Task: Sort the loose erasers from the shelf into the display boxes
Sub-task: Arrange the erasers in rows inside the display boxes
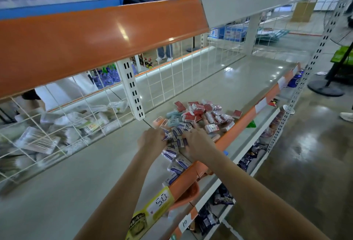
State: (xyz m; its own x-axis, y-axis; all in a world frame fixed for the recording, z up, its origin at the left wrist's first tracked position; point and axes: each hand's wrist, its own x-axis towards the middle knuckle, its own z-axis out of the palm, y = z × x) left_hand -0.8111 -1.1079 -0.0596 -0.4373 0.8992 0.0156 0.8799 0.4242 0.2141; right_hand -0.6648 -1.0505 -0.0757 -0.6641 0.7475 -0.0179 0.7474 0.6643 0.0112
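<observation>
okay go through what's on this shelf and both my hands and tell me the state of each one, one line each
left hand: in the eraser pile, fingers curled round blue-sleeved erasers.
right hand: lying on the pile, grip not clear.
blue-sleeved erasers: loose, scattered near the hands.
red-sleeved erasers: loose, heaped farther back.
shelf: mostly bare, pile near front edge.
price tag: on the front rail, reads 50.

Your pile: white-and-blue sleeved erasers [175, 152] nearest you, red-and-white ones [194, 111] behind, few teal [172, 120], peach. Orange shelf edge [235, 130], yellow price tag [152, 207].
</observation>
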